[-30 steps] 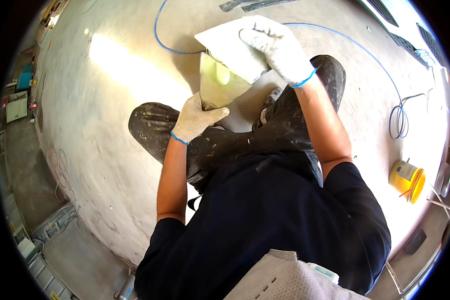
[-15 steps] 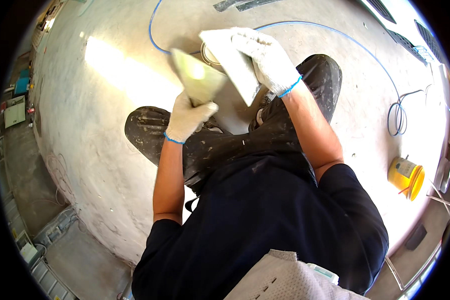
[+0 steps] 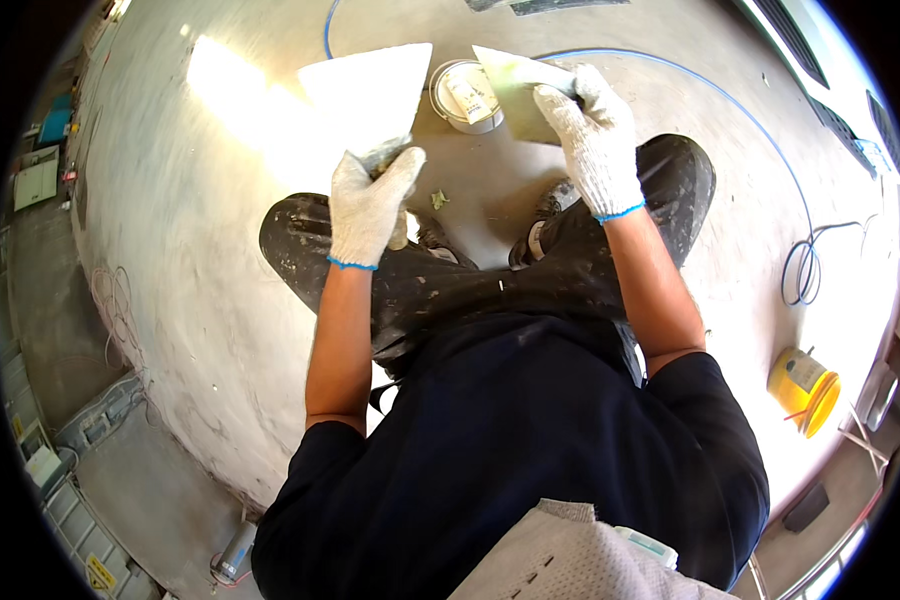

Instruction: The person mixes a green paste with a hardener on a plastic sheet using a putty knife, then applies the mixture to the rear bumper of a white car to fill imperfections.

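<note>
My left hand (image 3: 372, 205), in a white knitted glove with a blue cuff, is closed around the narrow end of a putty scraper (image 3: 375, 90). Its flat blade widens away from the hand and looks bright white in the light. My right hand (image 3: 600, 140), gloved the same way, pinches a second flat scraper (image 3: 520, 95), pale and slightly greenish, between thumb and fingers. The two blades are apart. Between and just beyond them stands a round can (image 3: 482, 125) on the floor, with a pale object (image 3: 467, 97) on its top.
My bent knees flank the work area, and a small scrap (image 3: 439, 200) lies between my feet. A blue hose (image 3: 710, 85) curves across the floor to a coil (image 3: 802, 275) at right. A yellow bucket (image 3: 808, 390) lies tilted at far right. Dark strips (image 3: 570, 5) lie at the top.
The two scrapers, close together before, have moved apart, left one to the left and right one turned rightward. The can between them now shows more fully. The view has shifted slightly.
</note>
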The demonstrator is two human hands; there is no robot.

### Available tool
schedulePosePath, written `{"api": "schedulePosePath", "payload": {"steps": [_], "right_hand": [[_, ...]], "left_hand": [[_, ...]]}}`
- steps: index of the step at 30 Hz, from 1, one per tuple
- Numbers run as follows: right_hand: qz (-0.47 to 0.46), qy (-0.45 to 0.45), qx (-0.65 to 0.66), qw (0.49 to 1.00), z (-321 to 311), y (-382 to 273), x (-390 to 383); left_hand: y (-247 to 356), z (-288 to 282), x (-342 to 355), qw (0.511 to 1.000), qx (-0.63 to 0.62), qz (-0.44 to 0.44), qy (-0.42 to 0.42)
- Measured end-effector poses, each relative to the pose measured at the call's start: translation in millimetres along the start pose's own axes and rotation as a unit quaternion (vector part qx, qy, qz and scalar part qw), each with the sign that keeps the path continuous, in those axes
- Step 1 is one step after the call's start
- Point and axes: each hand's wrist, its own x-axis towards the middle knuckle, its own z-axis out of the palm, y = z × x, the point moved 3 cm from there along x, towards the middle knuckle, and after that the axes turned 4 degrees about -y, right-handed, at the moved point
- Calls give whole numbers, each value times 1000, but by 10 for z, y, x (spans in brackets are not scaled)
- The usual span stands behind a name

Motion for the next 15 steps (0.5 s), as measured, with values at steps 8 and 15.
{"api": "schedulePosePath", "payload": {"steps": [8,15], "right_hand": [[-358,-31,-236,903,580,-356,57],[-371,-70,-246,893,734,-129,181]], "left_hand": [[188,-210,4,996,74,-46,19],[195,-112,79,996,88,-32,-6]]}}
